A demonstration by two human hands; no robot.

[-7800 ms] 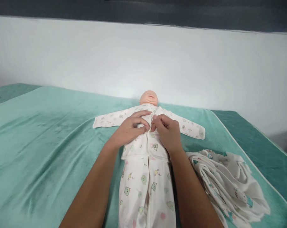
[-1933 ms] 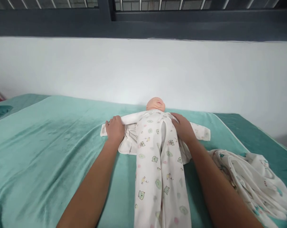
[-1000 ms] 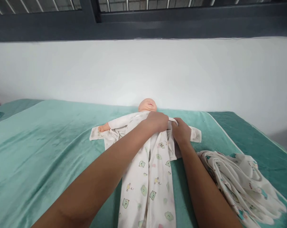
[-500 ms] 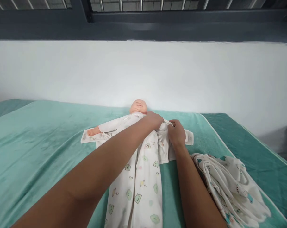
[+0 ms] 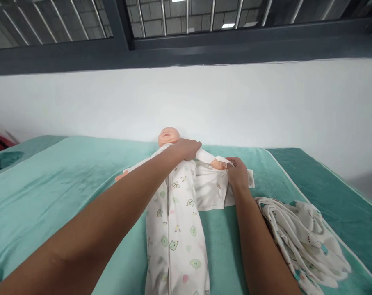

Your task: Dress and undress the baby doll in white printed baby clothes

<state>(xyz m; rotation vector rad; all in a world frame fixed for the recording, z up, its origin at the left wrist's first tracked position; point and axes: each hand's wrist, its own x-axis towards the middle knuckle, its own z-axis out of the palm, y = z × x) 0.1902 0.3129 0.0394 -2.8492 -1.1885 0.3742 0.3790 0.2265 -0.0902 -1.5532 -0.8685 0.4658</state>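
Right hand: its grip is narrowed on a fold of a white fabric jacket with small prints (image 5: 210,192), just beside the doll's small bare hand.
Left hand: the hand (image 5: 189,149) lies over the doll's shoulder and upper arm; the fingers are mostly hidden, so how tight its grip is cannot be told.
Doll: a peach-coloured, smooth-headed baby doll (image 5: 169,136) on its back, head toward the wall, one arm stretched toward the right hand (image 5: 237,172) in a plain white sleeve (image 5: 205,156).
Trousers: white fabric trousers printed with green animals (image 5: 186,229), laid along the doll's front down to the lower edge of view.
Jacket: spread flat beside the trousers, below the outstretched arm.
Bundle: a crumpled white printed cloth (image 5: 305,241), right of the right forearm.
Cover: mint-green plush fabric (image 5: 65,184) beneath everything.
Behind: a plain white wall (image 5: 265,106), below a dark-framed window with metal bars (image 5: 186,49).
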